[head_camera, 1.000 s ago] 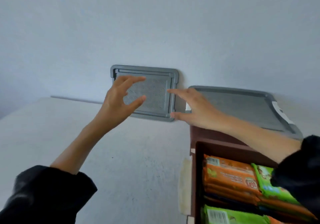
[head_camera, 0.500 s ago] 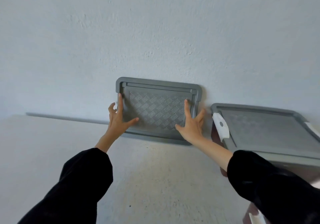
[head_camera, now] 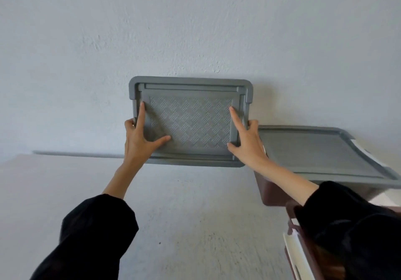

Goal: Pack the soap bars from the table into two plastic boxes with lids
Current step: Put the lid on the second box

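Observation:
A grey plastic lid [head_camera: 191, 121] with a patterned centre stands upright against the white wall at the back of the table. My left hand [head_camera: 141, 141] grips its left edge, thumb on the front face and fingers curled behind. My right hand [head_camera: 245, 143] grips its right edge the same way. To the right a brown plastic box [head_camera: 273, 193] sits shut under a second grey lid [head_camera: 321, 151]. Part of another brown box [head_camera: 303, 256] shows at the lower right, mostly hidden by my right sleeve. No soap bars are visible now.
The white table [head_camera: 184, 225] stretches in front of me, with the white wall [head_camera: 195, 30] right behind it. The two brown boxes crowd the right side.
Both hands have gone from reaching toward the upright lid to gripping its two side edges. My view has tilted up, so the open box with soap packets has left the frame.

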`<action>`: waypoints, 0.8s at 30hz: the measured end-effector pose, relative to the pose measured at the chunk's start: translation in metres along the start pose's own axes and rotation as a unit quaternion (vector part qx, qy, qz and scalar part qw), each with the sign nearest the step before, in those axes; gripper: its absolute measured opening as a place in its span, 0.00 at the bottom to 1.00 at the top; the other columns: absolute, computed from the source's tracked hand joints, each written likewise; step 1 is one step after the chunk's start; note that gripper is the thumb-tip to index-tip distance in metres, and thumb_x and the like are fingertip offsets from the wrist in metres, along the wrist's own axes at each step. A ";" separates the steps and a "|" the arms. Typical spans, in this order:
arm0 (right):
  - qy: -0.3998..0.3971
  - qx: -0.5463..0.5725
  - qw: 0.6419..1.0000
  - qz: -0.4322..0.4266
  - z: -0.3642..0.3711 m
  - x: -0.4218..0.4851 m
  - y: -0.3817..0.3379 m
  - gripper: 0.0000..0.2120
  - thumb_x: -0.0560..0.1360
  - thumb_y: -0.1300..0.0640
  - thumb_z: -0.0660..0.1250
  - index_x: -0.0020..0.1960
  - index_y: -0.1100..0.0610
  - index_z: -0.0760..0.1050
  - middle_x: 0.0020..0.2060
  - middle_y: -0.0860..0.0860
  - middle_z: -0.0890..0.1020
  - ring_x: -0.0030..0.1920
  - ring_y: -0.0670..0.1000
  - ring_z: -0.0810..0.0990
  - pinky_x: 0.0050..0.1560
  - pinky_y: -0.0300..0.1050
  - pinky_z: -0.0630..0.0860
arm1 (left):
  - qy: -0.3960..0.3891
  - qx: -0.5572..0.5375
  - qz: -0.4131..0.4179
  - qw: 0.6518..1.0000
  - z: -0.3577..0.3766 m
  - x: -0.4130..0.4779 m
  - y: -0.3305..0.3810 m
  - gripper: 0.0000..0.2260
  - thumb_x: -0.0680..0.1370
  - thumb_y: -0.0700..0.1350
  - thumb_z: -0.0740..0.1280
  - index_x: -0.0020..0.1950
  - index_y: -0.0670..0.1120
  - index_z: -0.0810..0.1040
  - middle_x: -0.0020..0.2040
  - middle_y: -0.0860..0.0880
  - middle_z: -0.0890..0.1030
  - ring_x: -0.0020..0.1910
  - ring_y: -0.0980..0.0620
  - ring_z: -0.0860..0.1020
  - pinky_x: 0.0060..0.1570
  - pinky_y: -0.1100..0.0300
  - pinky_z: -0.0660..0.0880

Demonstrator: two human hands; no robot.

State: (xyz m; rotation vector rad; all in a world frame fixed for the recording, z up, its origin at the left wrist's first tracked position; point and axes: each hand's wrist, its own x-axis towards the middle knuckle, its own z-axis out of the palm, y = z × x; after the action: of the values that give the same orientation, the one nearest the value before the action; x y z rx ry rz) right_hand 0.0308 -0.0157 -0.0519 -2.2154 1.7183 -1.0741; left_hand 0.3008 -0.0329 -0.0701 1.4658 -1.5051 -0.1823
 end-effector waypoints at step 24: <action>-0.148 -0.011 0.977 0.154 -0.275 -0.247 0.118 0.33 0.75 0.44 0.62 0.75 0.43 0.51 0.57 0.60 0.67 0.51 0.56 0.72 0.58 0.50 0.70 | -0.219 0.067 -0.075 0.970 0.033 -0.257 0.272 0.42 0.68 0.60 0.72 0.76 0.50 0.56 0.70 0.41 0.68 0.69 0.43 0.67 0.65 0.50 0.66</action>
State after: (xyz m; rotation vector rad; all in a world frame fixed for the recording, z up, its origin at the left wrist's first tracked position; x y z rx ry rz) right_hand -0.2518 0.2484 -0.0196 -1.9156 1.8589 -0.6231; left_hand 0.0370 0.2328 -0.0333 1.7282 -1.7817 -0.5350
